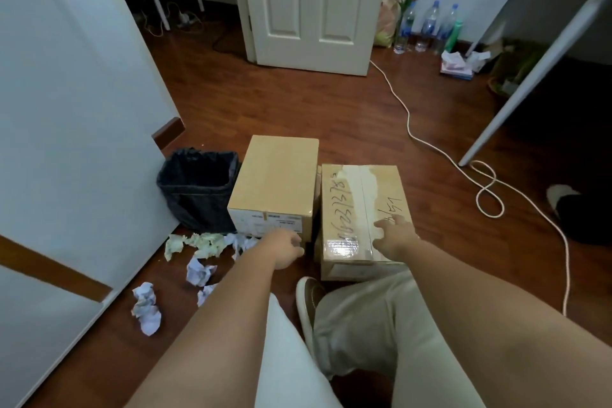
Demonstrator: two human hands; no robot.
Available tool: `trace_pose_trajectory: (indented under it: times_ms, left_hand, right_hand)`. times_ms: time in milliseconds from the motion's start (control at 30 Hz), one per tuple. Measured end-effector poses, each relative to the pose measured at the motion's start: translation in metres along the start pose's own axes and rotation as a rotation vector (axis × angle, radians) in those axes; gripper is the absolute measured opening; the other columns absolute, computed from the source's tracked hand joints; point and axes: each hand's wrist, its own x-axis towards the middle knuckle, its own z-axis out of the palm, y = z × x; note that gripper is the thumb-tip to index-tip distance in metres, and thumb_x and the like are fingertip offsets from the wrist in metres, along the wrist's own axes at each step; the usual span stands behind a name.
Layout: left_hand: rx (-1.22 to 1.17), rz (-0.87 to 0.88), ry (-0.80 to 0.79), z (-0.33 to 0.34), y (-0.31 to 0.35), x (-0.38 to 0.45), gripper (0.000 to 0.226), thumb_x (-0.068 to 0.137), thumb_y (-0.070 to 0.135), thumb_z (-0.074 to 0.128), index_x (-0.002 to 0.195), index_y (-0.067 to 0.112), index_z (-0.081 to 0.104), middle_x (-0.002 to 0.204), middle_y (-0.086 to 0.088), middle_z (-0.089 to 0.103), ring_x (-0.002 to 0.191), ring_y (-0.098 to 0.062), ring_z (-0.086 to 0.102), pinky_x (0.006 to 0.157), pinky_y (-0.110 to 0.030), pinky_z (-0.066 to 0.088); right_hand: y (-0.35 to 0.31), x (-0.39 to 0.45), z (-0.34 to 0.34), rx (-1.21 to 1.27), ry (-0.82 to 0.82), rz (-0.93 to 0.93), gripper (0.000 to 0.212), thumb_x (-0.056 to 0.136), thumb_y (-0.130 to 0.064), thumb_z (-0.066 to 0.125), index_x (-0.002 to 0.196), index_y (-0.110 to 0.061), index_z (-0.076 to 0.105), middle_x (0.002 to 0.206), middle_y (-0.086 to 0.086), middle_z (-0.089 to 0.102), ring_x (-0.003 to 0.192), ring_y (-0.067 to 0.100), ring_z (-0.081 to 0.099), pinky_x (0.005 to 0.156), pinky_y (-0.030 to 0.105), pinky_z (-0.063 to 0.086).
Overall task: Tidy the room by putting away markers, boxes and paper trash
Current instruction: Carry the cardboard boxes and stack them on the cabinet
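Bare forearms, no sleeves, no watch or rings seen. Left hand (286,248), right hand (395,233). Beige trousers (381,325), creased at knee. Brown slip-on shoe (308,300) w/ white sole. White top (288,358), lower edge only.

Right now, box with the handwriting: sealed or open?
Sealed. The handwritten box has its top flaps flat and closed under clear tape along the seam; the right hand rests on top.

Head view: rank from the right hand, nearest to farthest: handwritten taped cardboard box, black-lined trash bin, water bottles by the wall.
From the right hand:
1. Handwritten taped cardboard box: directly under the hand, which rests on its top.
2. Black-lined trash bin: to the left, beyond the plain cardboard box.
3. Clear plastic water bottles: far back against the wall, right of the white door.
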Motion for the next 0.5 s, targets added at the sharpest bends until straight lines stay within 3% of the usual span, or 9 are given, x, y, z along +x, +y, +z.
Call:
trace_pose_trajectory:
  times_ms: [133,233,267,300,333,367,400,500]
  left_hand:
    - [-0.143,-0.009,0.013,0.034,0.023,0.025,0.058,0.094,0.042,0.054,0.144,0.015,0.044,0.148,-0.009,0.045,0.132,-0.027,0.045,0.107,-0.036,0.039]
    - [-0.433,-0.110,0.037,0.062,0.038,0.040,0.071,0.095,0.045,0.051,0.153,0.013,0.027,0.157,-0.009,0.032,0.140,-0.028,0.035,0.111,-0.033,0.032]
    - [-0.543,-0.148,0.041,0.069,0.041,0.043,0.072,0.094,0.045,0.052,0.153,0.014,0.025,0.157,-0.008,0.032,0.141,-0.028,0.035,0.115,-0.037,0.031]
    - [-0.641,-0.181,0.034,0.076,0.045,0.047,0.072,0.093,0.044,0.053,0.153,0.015,0.025,0.156,-0.007,0.035,0.140,-0.029,0.037,0.115,-0.042,0.031]
    - [-0.724,-0.205,0.024,0.082,0.049,0.052,0.072,0.092,0.044,0.054,0.153,0.015,0.027,0.153,-0.006,0.039,0.137,-0.029,0.040,0.114,-0.044,0.034]
    - [-0.794,-0.230,0.016,0.085,0.053,0.054,0.071,0.092,0.043,0.056,0.151,0.015,0.029,0.149,-0.005,0.044,0.133,-0.028,0.044,0.112,-0.045,0.036]
    - [-0.860,-0.249,0.012,0.089,0.057,0.058,0.069,0.091,0.041,0.057,0.150,0.015,0.032,0.146,-0.005,0.048,0.130,-0.027,0.046,0.111,-0.044,0.037]
    - [-1.013,-0.318,0.011,0.095,0.062,0.064,0.081,0.087,0.041,0.064,0.152,0.013,0.024,0.150,-0.006,0.042,0.134,-0.028,0.042,0.112,-0.044,0.034]
  right_hand:
    - [0.034,0.007,0.008,0.216,0.040,0.157,0.069,0.087,-0.031,0.053,0.150,-0.022,0.026,0.155,0.016,0.020,0.140,0.038,0.025,0.114,0.043,0.029]
    - [0.055,0.013,0.013,0.569,0.099,0.312,0.078,0.087,-0.025,0.057,0.152,-0.011,0.017,0.154,0.018,0.026,0.139,0.039,0.030,0.110,0.046,0.035]
    - [0.059,0.013,0.015,0.701,0.103,0.363,0.081,0.089,-0.023,0.057,0.153,-0.010,0.010,0.155,0.018,0.026,0.138,0.039,0.032,0.103,0.047,0.042]
    - [0.063,0.013,0.017,0.810,0.094,0.406,0.083,0.090,-0.022,0.057,0.154,-0.009,0.005,0.156,0.017,0.025,0.137,0.040,0.034,0.086,0.045,0.051]
    - [0.067,0.014,0.021,0.887,0.071,0.440,0.084,0.091,-0.020,0.057,0.153,-0.008,0.001,0.156,0.017,0.025,0.133,0.040,0.039,0.065,0.039,0.051]
    - [0.069,0.013,0.025,0.945,0.046,0.459,0.085,0.092,-0.020,0.057,0.153,-0.008,0.000,0.155,0.017,0.027,0.126,0.041,0.045,0.053,0.034,0.047]
    - [0.072,0.015,0.028,0.999,0.029,0.469,0.085,0.092,-0.020,0.058,0.153,-0.007,0.001,0.152,0.019,0.030,0.117,0.041,0.051,0.053,0.036,0.048]
    - [0.074,0.021,0.035,1.142,0.003,0.471,0.082,0.088,-0.020,0.063,0.149,-0.004,0.011,0.127,0.017,0.043,0.103,0.044,0.060,0.083,0.057,0.055]
